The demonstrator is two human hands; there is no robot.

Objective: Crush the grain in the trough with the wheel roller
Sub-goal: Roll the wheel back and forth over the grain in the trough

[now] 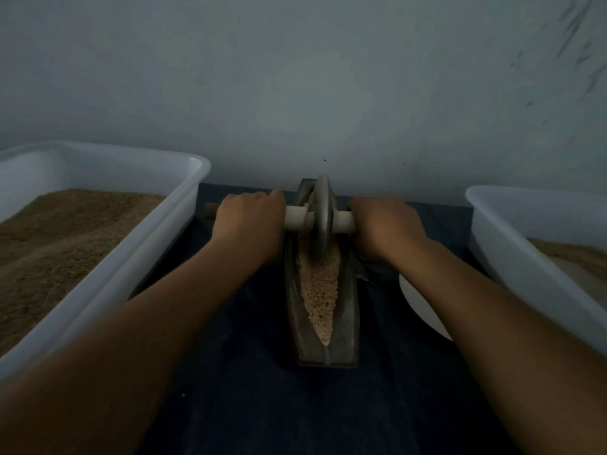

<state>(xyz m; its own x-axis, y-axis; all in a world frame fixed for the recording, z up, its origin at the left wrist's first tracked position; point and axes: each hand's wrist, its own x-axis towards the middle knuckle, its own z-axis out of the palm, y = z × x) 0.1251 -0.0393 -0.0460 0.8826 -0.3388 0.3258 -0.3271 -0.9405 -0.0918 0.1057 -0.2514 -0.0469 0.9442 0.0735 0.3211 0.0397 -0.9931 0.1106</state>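
A narrow boat-shaped metal trough (346, 326) lies lengthwise on a dark blue cloth, holding pale crushed grain (320, 287). A grey metal wheel roller (323, 218) stands upright in the trough's far half, on a pale axle handle (297, 220) that runs left to right. My left hand (249, 221) grips the axle to the left of the wheel. My right hand (384, 224) grips it to the right. The axle's dark left tip (209, 211) sticks out past my left hand.
A big white plastic tub (154, 231) of brown grain stands to the left. Another white tub (512, 257) with grain stands to the right. A white bowl (423, 307) lies partly under my right forearm. A grey wall (295, 93) rises just behind the trough.
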